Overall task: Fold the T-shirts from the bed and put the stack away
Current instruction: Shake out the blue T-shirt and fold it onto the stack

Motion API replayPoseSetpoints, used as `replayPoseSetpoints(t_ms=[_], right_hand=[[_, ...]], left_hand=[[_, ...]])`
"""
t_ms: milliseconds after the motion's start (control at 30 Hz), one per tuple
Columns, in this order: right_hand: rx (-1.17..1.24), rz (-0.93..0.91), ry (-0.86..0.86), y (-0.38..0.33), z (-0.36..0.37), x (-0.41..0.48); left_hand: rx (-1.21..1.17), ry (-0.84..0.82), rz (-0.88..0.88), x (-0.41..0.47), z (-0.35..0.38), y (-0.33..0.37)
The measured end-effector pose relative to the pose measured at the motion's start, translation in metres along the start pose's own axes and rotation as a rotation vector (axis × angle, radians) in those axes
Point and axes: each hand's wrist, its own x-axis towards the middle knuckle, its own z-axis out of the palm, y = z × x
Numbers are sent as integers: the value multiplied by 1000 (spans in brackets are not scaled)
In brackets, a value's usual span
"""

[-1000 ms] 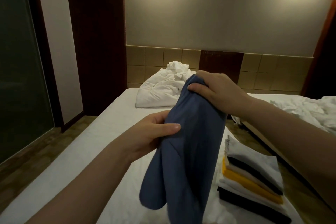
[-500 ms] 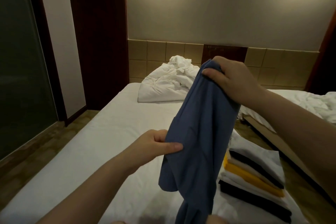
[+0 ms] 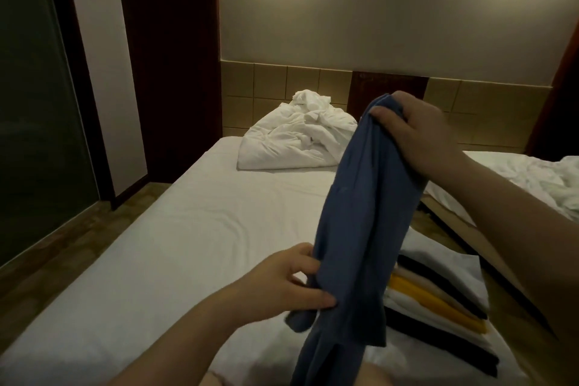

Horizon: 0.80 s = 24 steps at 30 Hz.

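The blue shirt (image 3: 360, 213) hangs in the air over the bed (image 3: 188, 229), bunched into a long, twisted drape, its lower end dropping out of sight at the bottom of the view. The right hand (image 3: 416, 135) holds it up at the top, fingers curled over a gathered wad of cloth. The left hand (image 3: 282, 288) pinches a fold low on the near side between thumb and fingers, where a small roll of fabric, maybe a sleeve, pokes out.

It looks light and limp, thin knit that keeps no shape of its own, so a hold on a bunch only gives more twist. I would say it wants taking by two matching points, the shoulders or the hem corners, so it falls open flat, then laying on the bare sheet to fold.

The stack (image 3: 438, 301) of folded shirts sits just behind it near the bed's right edge, soft and a little slanted, and could slide if nudged.
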Motion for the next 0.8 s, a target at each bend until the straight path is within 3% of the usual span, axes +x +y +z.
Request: replayPoseSetpoints(t_ms=[100,300,567,667,800], right_hand=[[-17,-8,-48,1,5,-3],[-71,19,33,11,-14,1],[-12,8,-31,-4,-3,5],[18,-24,-43,-13,1,7],[72,-29,-33,-15,-1,8]], left_hand=[[-2,84,39,4,6,4],[114,-24,-68,1,-17,4],[420,172,-89,6,-44,-10],[343,193,-35,9,-30,-20],[10,274,-47,10,-15,-31]])
